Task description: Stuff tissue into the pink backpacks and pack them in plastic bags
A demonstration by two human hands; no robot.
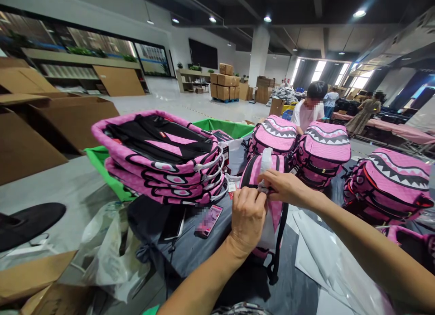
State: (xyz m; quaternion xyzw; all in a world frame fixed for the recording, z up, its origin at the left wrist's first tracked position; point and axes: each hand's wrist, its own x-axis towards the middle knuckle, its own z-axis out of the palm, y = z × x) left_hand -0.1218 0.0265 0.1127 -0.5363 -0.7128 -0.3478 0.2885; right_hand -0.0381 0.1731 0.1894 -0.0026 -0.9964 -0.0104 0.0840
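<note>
A pink backpack with black straps [257, 171] stands upright on the dark table [190, 256] right in front of me. My left hand [247, 220] is closed, pinching a thin white plastic piece [265, 163] at the top of this backpack. My right hand [282, 186] is closed on the same spot from the right, fingertips meeting those of the left. Beside my left hand, a stack of flat pink and black backpacks [159, 156] lies on the table.
Stuffed pink backpacks with a shark-teeth print stand behind [322, 148] and at the right [387, 183]. A green bin [102, 163], clear plastic bags [112, 251], cardboard boxes [41, 124] and a phone [208, 221] sit at the left. A person in a white shirt [307, 111] works beyond.
</note>
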